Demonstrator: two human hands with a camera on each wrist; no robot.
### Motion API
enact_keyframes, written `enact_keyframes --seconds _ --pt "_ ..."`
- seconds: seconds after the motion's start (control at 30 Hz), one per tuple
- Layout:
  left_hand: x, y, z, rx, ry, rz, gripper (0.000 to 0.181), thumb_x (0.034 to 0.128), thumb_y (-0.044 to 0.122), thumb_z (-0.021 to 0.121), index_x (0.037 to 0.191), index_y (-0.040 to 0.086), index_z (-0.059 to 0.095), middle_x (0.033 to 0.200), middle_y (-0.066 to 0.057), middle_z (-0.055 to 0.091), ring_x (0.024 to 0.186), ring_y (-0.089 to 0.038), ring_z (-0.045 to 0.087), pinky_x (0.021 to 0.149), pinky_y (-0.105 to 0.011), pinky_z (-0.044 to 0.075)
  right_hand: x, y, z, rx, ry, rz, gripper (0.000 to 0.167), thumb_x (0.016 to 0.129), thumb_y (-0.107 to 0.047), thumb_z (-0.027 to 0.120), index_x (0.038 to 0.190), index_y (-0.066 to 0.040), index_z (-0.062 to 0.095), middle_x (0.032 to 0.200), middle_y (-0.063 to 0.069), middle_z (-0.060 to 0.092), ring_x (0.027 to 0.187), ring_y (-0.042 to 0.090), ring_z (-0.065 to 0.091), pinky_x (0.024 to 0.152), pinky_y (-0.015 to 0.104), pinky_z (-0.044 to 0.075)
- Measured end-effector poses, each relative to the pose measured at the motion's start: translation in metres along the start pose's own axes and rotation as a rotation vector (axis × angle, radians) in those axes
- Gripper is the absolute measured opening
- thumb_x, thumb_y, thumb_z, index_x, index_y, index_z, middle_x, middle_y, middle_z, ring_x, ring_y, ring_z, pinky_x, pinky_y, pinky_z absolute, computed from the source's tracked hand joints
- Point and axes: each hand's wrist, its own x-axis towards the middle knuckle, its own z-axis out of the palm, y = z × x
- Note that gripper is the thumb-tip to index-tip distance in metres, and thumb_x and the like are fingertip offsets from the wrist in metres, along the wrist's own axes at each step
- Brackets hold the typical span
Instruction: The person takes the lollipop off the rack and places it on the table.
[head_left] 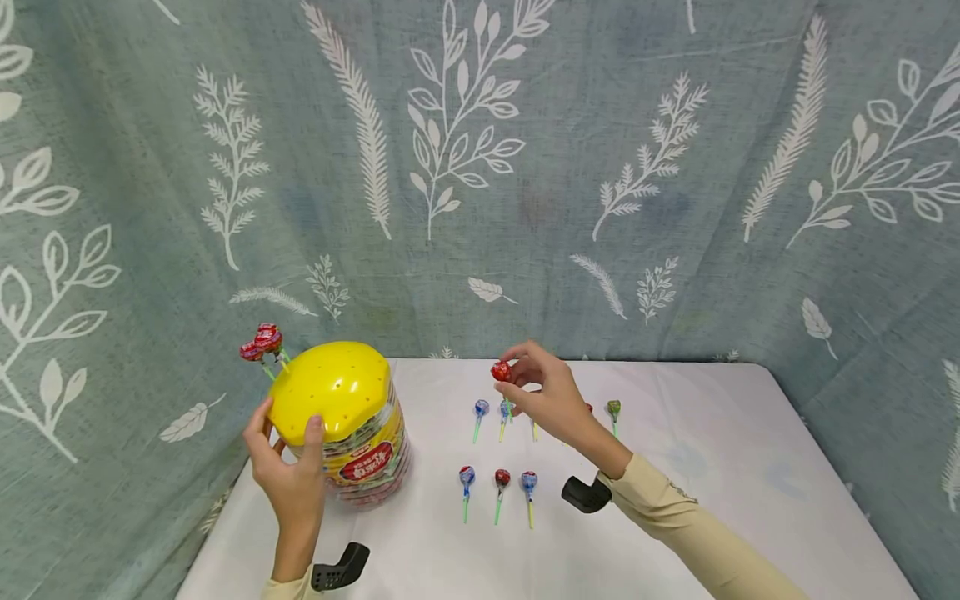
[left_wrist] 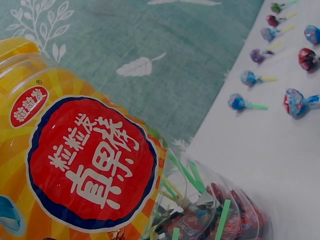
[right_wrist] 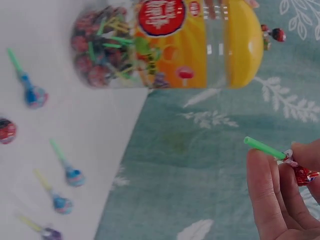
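Red lollipop (head_left: 501, 371) points its stick (right_wrist: 265, 148) down, seemingly near vertical.

"Where's the head camera?"
"Above, facing forward and down across the table (head_left: 750, 467)."
"And the wrist views?"
"Left: tilted, close up on the lollipop jar (left_wrist: 95, 165); right: farther off, turned sideways, sharing that jar."

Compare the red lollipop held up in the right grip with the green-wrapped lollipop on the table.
The red lollipop has a red wrapper; the green-wrapped lollipop a green one.
The red lollipop is pinched in the right grip, while the green-wrapped lollipop lies on the white table.
Both have green sticks.
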Motion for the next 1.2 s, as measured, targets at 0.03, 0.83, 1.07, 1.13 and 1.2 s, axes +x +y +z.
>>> enact_keyframes --seconds 0.03,0.83,1.07,1.13,1.2 --pt "0.000 0.000 0.000 -0.006 -0.002 0.004 0.064 0.0805 0.014 0.065 0.139 0.015 0.042 0.139 -0.001 0.043 0.129 -0.020 0.036 0.096 -0.027 0.032 -0.003 0.003 -0.001 -0.007 0.003 0.008 0.028 0.086 0.002 0.064 0.112 0.005 0.055 0.088 0.022 0.062 0.076 0.039 0.061 0.058 0.046 0.053" --pt "0.000 0.001 -0.002 0.012 -0.013 0.017 0.065 0.0814 0.018 0.065 0.141 0.019 0.040 0.140 0.002 0.042 0.130 -0.021 0.035 0.096 -0.029 0.032 -0.069 0.098 -0.003 -0.045 0.151 0.349 0.031 0.080 0.002 0.070 0.108 -0.003 0.059 0.080 0.014 0.059 0.066 0.034 0.062 0.051 0.041 0.053" --pt "0.000 -0.001 -0.003 0.014 -0.014 0.014 0.065 0.0815 0.018 0.065 0.141 0.020 0.040 0.140 0.003 0.042 0.130 -0.020 0.035 0.096 -0.029 0.031 -0.087 0.148 -0.003 -0.087 0.214 0.448 0.030 0.077 0.003 0.072 0.103 -0.006 0.059 0.072 0.009 0.056 0.054 0.024 0.058 0.045 0.038 0.051" --pt "0.000 -0.002 -0.003 0.013 -0.014 0.011 0.065 0.0817 0.018 0.065 0.141 0.020 0.040 0.140 0.003 0.042 0.130 -0.020 0.035 0.097 -0.029 0.031 -0.091 0.157 -0.002 -0.116 0.217 0.477 0.029 0.077 0.003 0.071 0.102 -0.005 0.059 0.071 0.008 0.056 0.050 0.022 0.057 0.045 0.038 0.051" --pt "0.000 -0.002 -0.003 0.011 -0.012 0.003 0.064 0.0816 0.018 0.065 0.141 0.019 0.040 0.140 0.002 0.042 0.130 -0.019 0.035 0.097 -0.029 0.031 -0.096 0.166 -0.001 -0.149 0.216 0.492 0.028 0.077 0.004 0.071 0.101 -0.004 0.058 0.069 0.008 0.055 0.047 0.021 0.056 0.044 0.037 0.050"
